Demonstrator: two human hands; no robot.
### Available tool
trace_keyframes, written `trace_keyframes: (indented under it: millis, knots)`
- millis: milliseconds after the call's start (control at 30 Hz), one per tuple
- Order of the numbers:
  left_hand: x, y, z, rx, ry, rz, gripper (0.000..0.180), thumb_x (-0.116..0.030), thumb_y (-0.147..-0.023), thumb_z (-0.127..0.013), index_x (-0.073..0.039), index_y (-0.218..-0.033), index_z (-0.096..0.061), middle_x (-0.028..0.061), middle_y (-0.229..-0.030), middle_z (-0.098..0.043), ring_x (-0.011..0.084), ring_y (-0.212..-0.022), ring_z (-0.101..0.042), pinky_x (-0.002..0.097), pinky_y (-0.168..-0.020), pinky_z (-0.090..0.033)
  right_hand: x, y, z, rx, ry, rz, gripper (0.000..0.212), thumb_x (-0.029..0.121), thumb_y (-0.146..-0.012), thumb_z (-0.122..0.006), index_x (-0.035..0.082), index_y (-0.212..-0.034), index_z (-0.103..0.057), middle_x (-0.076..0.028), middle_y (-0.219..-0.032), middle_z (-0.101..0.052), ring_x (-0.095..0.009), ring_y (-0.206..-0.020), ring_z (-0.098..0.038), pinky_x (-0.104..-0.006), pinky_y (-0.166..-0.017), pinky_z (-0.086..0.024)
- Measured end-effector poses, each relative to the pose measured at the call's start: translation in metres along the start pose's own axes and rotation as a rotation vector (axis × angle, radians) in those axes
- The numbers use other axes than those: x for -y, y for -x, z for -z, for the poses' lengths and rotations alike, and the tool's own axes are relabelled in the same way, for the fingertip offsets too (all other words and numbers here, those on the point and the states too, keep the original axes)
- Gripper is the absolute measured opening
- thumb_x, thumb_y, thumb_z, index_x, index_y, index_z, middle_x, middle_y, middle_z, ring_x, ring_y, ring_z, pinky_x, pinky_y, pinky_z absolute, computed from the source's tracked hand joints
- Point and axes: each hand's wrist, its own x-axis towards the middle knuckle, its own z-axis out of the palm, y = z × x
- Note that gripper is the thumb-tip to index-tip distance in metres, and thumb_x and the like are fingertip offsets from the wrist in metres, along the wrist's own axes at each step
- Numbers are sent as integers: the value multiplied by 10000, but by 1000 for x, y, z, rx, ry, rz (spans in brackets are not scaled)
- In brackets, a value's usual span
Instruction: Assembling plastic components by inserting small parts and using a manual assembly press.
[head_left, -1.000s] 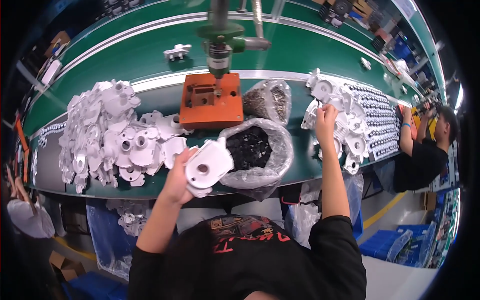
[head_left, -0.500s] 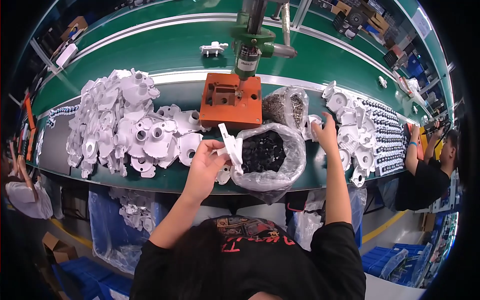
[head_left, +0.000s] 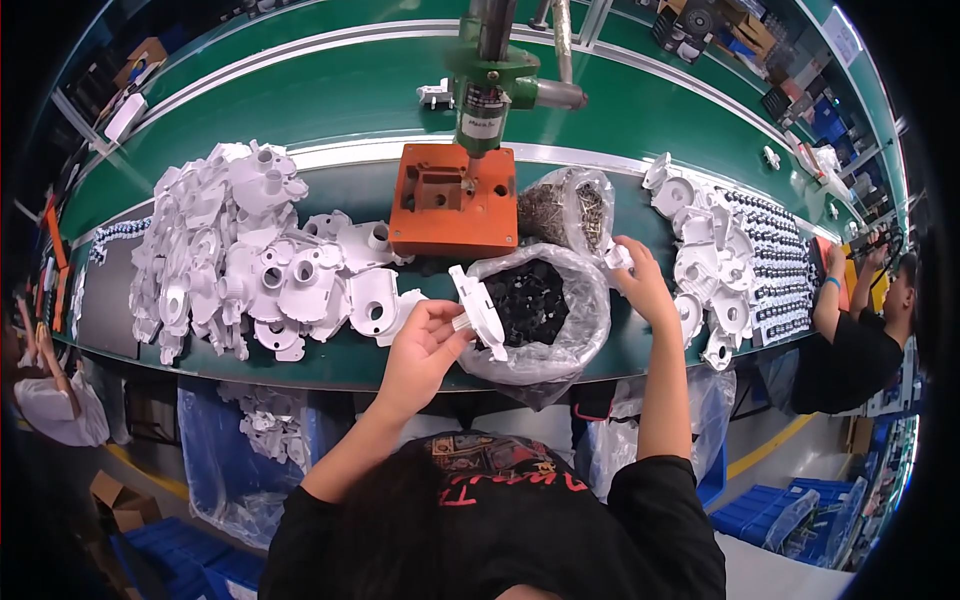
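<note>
My left hand (head_left: pixel 424 348) is closed on a white plastic housing part (head_left: pixel 482 312), held tilted over the left rim of a clear plastic bag (head_left: pixel 592 335). Small black pieces (head_left: pixel 530 305) fill that bag. To its right, my right hand (head_left: pixel 645 283) pinches a small white plastic piece (head_left: pixel 619 257), partly covered by the fingers. This piece is beside a second clear bag (head_left: pixel 590 195) of thin metal pins or screws (head_left: pixel 552 217). Behind the black pieces stands an orange fixture block (head_left: pixel 455 235), under a green press (head_left: pixel 484 100).
A large heap of white housings (head_left: pixel 215 240) covers the bench's left side. More white parts (head_left: pixel 715 245) lie to the right, by rows of small black-and-white assemblies (head_left: pixel 775 260). One white part (head_left: pixel 435 94) rests on the green belt (head_left: pixel 330 95). Co-workers sit at both sides.
My left hand has moved slightly nearer and right, tilting the white housing part over the bag's rim. My right hand has come left and lower, its fingers closing on the small white piece.
</note>
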Motion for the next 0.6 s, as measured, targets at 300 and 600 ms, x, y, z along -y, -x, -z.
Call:
trace_keyframes:
  millis: [300,600]
  knots:
    - [-3,-5,-14,-6,-26,-7,314,50,-879,-530,39,-1171,-415,122,-1143,-538,182,-1104,-537,306,-965,-428,5,16,19,-372,275,-68,488,193,-796,-621,64,-1246,-482,-223,-1039,-615,-369,-903,-602,-404,-811,-464]
    - [-3,-13,-46,65,-427,-269,293,0,-798,-627,13,-1087,-583,131,-1098,-593,237,-1040,-581,312,-895,-443,131,75,-13,205,-1023,130,584,86,-860,-574,24,-1389,-333,-127,-1141,-582,-165,-994,-573,-291,-861,-453]
